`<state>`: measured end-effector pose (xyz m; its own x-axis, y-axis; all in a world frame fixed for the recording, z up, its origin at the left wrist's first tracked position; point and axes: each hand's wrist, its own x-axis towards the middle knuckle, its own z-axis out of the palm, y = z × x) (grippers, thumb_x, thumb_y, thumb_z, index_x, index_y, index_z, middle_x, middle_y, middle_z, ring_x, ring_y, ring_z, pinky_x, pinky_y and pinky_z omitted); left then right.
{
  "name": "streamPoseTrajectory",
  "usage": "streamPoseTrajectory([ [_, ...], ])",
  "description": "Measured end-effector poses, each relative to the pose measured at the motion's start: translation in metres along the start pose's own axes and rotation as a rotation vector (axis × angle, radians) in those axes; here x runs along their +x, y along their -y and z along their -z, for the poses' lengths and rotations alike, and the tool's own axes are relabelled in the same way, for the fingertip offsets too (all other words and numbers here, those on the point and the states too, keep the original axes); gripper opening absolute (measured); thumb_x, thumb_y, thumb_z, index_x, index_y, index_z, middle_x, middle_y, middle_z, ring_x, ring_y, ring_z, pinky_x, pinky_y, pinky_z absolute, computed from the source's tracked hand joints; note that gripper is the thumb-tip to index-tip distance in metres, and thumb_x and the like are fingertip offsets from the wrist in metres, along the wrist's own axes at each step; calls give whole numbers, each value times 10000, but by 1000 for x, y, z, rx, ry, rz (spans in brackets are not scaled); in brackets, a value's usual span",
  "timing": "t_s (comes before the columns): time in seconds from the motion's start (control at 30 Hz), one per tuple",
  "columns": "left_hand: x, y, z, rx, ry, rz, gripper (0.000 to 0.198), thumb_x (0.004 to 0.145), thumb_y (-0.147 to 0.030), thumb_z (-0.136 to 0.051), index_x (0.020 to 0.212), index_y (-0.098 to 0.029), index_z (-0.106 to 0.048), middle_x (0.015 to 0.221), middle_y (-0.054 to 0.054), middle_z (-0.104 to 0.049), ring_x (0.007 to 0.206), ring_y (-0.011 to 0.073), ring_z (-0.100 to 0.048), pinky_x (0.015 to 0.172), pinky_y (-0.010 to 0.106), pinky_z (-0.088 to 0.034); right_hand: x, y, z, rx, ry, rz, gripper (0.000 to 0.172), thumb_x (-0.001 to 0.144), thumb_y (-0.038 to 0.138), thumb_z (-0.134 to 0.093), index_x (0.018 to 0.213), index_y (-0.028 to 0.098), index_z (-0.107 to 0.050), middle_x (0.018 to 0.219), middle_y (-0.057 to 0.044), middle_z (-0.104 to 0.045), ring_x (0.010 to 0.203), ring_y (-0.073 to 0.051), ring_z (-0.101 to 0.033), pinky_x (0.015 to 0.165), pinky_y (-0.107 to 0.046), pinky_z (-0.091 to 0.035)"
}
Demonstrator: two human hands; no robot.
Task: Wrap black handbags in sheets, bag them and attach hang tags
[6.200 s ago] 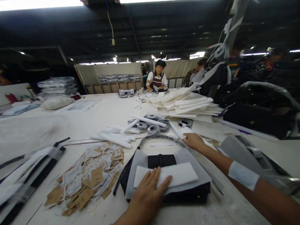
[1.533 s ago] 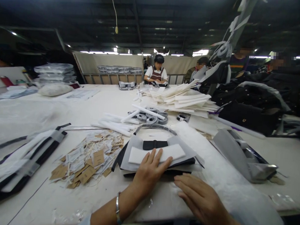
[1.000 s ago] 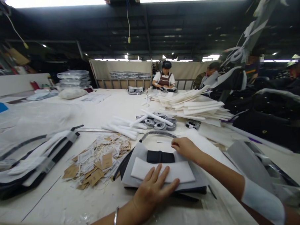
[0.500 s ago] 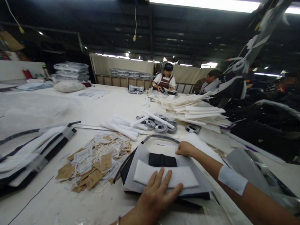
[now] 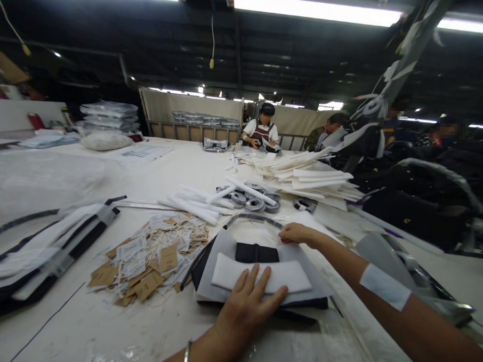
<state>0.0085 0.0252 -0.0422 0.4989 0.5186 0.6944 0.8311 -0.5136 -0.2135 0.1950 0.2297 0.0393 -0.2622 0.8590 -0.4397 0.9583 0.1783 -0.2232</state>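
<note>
Black bag, soft-sided [image 5: 306,303], lying on the white worktable [image 5: 157,172] directly before the wearer, mostly covered by a translucent grey-white tissue sheet [image 5: 317,285]. Across the tissue, a white rectangular foam pad [image 5: 291,275]; just beyond it, a small black rectangular piece [image 5: 268,253] with a raised band at its middle. Grey film-wrapped curved handle [image 5: 256,218] arches away at the far side. Left hand [image 5: 250,309] palm down, fingers spread apart, pressing on the pad's near edge; silver bangle [image 5: 186,354] at the wrist. Right hand [image 5: 297,234] at the handle's right end, fingers drawn together; too small to tell whether they grip it. Left of the bag, a loose heap of brown card and whitish tags with cords [image 5: 169,258]. Beyond, white foam rods [image 5: 196,211] lie beside grey-and-black coiled rolls [image 5: 255,204], a few rods on top. Far left, a second black bag padded in white [image 5: 90,238]. Farther off, fanned cream sheets [image 5: 321,176]; behind them, a co-worker in a maroon apron [image 5: 262,133].
</note>
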Motion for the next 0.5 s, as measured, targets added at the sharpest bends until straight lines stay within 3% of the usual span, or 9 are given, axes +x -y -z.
streamPoseTrajectory([
  [0.23, -1, 1, 1, 5, 44, -12, 450, 1002, -288, -493, 1446, -364, -474, 1383, 98, -591, 1239, 326, -593, 970, 444, -529, 11, -2, 3, -98, 5, 9, 281, 972, 386, -579, 1129, 162, -643, 1144, -69, -657, 974, -202, -651, 852, -392, -559],
  [0.5, -1, 1, -1, 23, 26, -20, 451, 1009, -297, -485, 1454, -371, -460, 1400, 93, -575, 1259, 318, -576, 971, 432, -525, 19, 4, -13, -183, 62, 130, 274, 959, 348, -606, 1167, 172, -630, 1203, -79, -633, 1026, -213, -635, 882, -415, -551],
])
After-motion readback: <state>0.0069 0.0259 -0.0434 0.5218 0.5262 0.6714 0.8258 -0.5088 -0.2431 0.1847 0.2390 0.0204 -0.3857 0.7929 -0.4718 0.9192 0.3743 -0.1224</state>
